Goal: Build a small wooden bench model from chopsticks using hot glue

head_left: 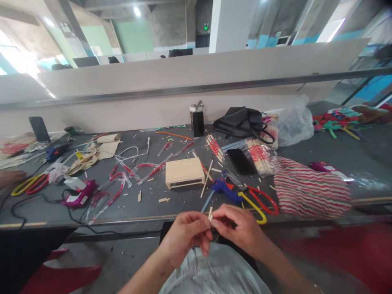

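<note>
In front of my lap, at the table's near edge, my left hand (191, 232) and my right hand (234, 224) meet, fingertips pinched on short wooden sticks (210, 213). The sticks point upward; how many there are is partly hidden by the fingers. Beyond the hands stands a small pale wooden bench-like structure (184, 170) built of sticks. A blue glue gun (227, 190) lies just past my right hand, beside scissors (260, 204) with one red and one yellow handle loop. Short stick pieces (164, 200) lie left of the hands.
Bundles of chopsticks (260, 157), a black phone (240, 161) and a black bag (240, 122) are at the back right. A striped cloth (310, 188) covers the near right. Plastic wrappers (119, 183) and a purple power strip (80, 194) lie left. Another person's hand (12, 178) shows far left.
</note>
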The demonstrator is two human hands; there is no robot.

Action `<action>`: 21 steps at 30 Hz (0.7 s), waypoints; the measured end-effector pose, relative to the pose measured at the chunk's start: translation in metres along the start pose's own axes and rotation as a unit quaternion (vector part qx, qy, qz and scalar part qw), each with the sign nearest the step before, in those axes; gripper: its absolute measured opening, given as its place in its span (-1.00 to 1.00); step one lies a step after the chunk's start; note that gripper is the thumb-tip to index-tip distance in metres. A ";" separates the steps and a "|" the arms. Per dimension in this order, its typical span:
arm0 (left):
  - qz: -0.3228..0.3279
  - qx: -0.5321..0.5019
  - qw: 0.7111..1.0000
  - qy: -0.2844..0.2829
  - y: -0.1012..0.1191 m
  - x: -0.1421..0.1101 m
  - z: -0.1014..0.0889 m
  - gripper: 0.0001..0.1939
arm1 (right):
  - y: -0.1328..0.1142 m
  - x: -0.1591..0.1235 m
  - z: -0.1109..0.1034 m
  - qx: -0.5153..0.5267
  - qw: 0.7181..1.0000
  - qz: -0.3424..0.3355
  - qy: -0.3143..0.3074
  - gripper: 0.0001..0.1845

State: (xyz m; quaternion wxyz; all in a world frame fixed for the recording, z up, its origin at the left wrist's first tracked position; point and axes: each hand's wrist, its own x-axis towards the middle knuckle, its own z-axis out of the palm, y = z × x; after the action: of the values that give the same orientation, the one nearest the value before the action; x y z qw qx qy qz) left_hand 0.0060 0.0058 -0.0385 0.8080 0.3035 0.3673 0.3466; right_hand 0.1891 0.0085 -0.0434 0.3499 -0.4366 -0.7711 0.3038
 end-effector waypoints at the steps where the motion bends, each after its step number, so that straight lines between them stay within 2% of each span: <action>1: -0.001 0.008 1.000 -0.002 0.000 -0.001 0.000 -0.76 | 0.001 0.000 0.000 -0.026 0.999 -0.030 0.004 -0.88; 5: -0.009 0.044 0.999 -0.002 0.000 -0.004 -0.001 -0.72 | 0.004 -0.001 0.000 -0.089 0.989 -0.114 0.023 -0.90; 11: -0.040 0.035 0.998 -0.017 0.002 -0.005 -0.002 -0.73 | 0.010 0.000 0.004 -0.107 0.981 -0.162 0.029 -0.83; 17: -0.052 0.024 0.998 -0.015 0.002 -0.003 -0.002 -0.74 | 0.010 0.003 0.008 -0.090 0.984 -0.144 0.059 -0.82; 21: -0.053 0.024 0.998 -0.015 0.004 -0.002 -0.004 -0.74 | 0.004 0.002 0.004 -0.063 0.990 -0.124 0.034 -0.84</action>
State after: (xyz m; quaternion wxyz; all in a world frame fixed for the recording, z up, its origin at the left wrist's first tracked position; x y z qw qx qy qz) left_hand 0.0010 0.0074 -0.0372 0.8234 0.3077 0.3787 0.2896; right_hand 0.1874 0.0113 -0.0480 0.3829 -0.3693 -0.8243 0.1938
